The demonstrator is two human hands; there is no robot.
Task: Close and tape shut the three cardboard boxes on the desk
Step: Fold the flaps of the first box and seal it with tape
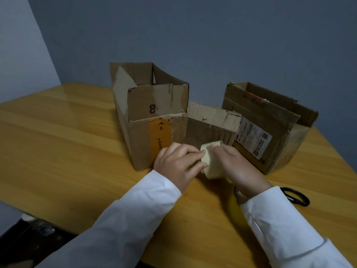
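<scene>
Three open cardboard boxes stand on the wooden desk (67, 132): a tall one marked "8" (146, 117) on the left, a low one (210, 124) in the middle and a labelled one (270, 128) on the right. Their flaps stand up. In front of the middle box I hold a pale yellow tape roll (211, 163) between both hands. My right hand (237, 167) grips the roll from the right with a finger over its top. My left hand (177, 163) pinches at its left face with curled fingers.
Black-handled scissors (296, 197) lie on the desk just right of my right sleeve. A yellow object (234, 209) lies under my right wrist, mostly hidden. A grey wall stands behind the boxes. The desk's near edge runs below my left arm, with dark floor beyond.
</scene>
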